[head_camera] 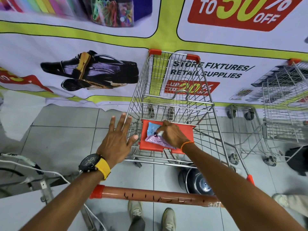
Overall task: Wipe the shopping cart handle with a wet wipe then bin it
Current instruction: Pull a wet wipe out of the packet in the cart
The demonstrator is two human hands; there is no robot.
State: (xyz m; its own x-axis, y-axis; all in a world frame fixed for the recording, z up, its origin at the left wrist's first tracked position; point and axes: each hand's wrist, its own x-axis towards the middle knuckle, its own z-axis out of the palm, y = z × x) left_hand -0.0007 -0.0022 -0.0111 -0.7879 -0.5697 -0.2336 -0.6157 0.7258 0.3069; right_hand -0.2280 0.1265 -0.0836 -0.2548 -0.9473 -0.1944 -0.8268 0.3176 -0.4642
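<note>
A wire shopping cart (pixel 173 99) stands in front of me, its red-brown handle (pixel 155 196) running across the bottom of the view under my forearms. A pink and blue wet wipe pack (pixel 154 135) lies on the cart's orange seat flap (pixel 188 130). My right hand (pixel 173 135) rests on the pack, fingertips pinched on a white bit at its opening. My left hand (pixel 119 139) hovers open with fingers spread, just left of the cart's side wires and holding nothing.
A printed sale banner (pixel 100 64) covers the wall behind the cart. A second wire cart (pixel 283 117) stands to the right. A dark round bin with a wheel (pixel 196 179) sits under the cart. Metal frame and white cables (pixel 41 177) lie lower left. Grey tiled floor.
</note>
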